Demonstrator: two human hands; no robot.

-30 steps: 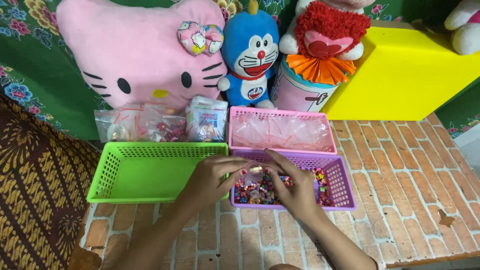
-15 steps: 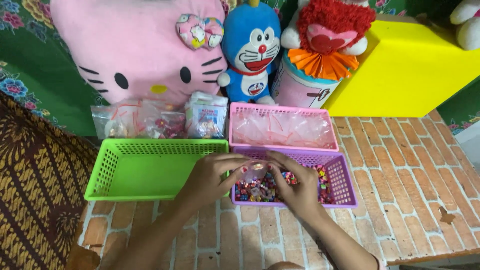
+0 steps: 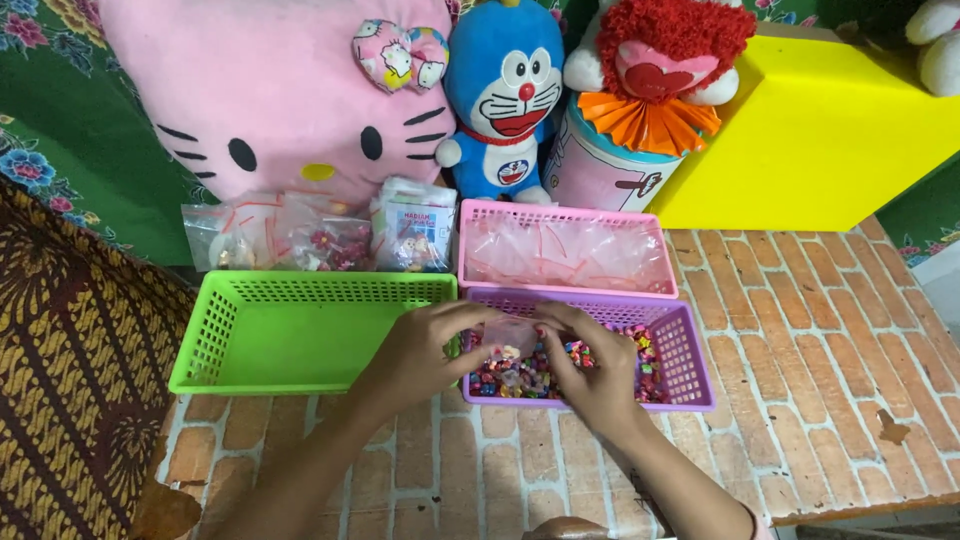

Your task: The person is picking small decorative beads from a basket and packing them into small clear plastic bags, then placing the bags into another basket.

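Note:
My left hand (image 3: 420, 352) and my right hand (image 3: 590, 370) meet over the purple basket (image 3: 688, 360), which holds several small colourful beads (image 3: 520, 378). Between the fingertips of both hands is a small clear plastic bag (image 3: 508, 333), held just above the beads. The bag's contents are too small to make out. A green basket (image 3: 290, 330) lies to the left of my left hand, with nothing showing inside it. Behind the purple basket sits a pink basket (image 3: 565, 250) filled with clear plastic bags.
Several filled small bags (image 3: 320, 240) lean against a big pink cat cushion (image 3: 280, 100). A blue cat plush (image 3: 505, 90), a red-haired plush on a pink tin (image 3: 640, 100) and a yellow box (image 3: 810, 140) stand behind. A patterned cloth (image 3: 70, 370) lies left, on brick-pattern matting (image 3: 800, 330).
Both hands have stayed over the purple basket. The fingertips have drawn closer together around the small clear bag.

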